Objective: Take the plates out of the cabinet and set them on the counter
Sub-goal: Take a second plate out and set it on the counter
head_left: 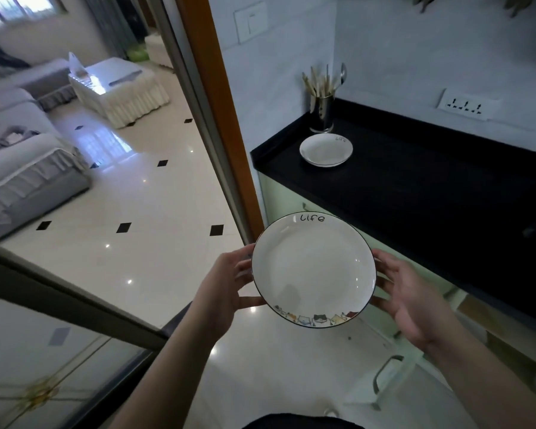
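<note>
Handling: the held plate (pixel 313 270) looks like glazed ceramic, so rigid, breakable and probably slick where it shines; moderate weight is my guess. It would chip if its edge knocked the black counter (pixel 430 187), so it wants setting down flat.
Where to hold: opposite sides of the rim, fingers underneath, as it is carried here; the raised rim gives the fingertips an edge to catch.
Left hand (pixel 226 283): fingers curled round the plate's left edge, thumb near the lower rim, bearing that side.
Right hand (pixel 409 298): cupped with palm up against the plate's right edge, fingers spread and bent under the rim.
Plate position: in the air in front of the counter's pale green cabinet front (pixel 282 196), below counter height and tilted slightly toward the camera.
Plate looks: round, white, shallow, thin dark rim line, "Life" written at the far edge, a row of small cartoon cats along the near edge.
Second plate (pixel 326 149): same pattern, lying flat on the counter near its left end, just in front of the metal utensil holder (pixel 321 113).
Progress: judging by this, one plate is placed and this one is yet to be placed.
</note>
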`<state>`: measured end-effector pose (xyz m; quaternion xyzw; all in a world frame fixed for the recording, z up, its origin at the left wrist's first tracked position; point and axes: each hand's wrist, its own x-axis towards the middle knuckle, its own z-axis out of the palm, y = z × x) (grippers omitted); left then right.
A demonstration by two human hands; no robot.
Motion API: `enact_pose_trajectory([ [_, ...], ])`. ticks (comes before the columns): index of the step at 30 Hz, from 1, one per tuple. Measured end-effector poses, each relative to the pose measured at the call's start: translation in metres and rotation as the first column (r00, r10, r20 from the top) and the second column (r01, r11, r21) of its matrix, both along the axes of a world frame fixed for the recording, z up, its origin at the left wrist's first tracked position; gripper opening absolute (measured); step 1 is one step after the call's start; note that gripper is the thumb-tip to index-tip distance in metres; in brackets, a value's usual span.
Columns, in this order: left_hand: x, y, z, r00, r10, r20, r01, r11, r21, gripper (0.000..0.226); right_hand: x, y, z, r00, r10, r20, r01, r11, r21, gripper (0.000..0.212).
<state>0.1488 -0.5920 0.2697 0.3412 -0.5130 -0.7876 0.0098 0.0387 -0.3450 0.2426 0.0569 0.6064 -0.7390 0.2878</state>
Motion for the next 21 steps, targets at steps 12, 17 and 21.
enact_pose_trajectory([
  [12, -0.099, -0.067, -0.016, 0.953, -0.287, -0.100, 0.270, 0.949, -0.161, 0.035, -0.058, -0.057, -0.005, 0.988, -0.157, 0.006, 0.157, 0.987, -0.022, 0.038],
  [17, -0.164, -0.113, -0.047, 0.930, -0.366, -0.038, 0.358, 0.923, -0.144, 0.026, -0.090, -0.089, -0.012, 0.957, -0.289, 0.007, 0.288, 0.956, 0.057, 0.030],
  [21, -0.214, -0.138, -0.061, 0.953, -0.301, 0.026, 0.301, 0.953, -0.016, 0.026, -0.106, -0.115, -0.013, 0.936, -0.351, -0.025, 0.351, 0.932, 0.092, 0.033],
])
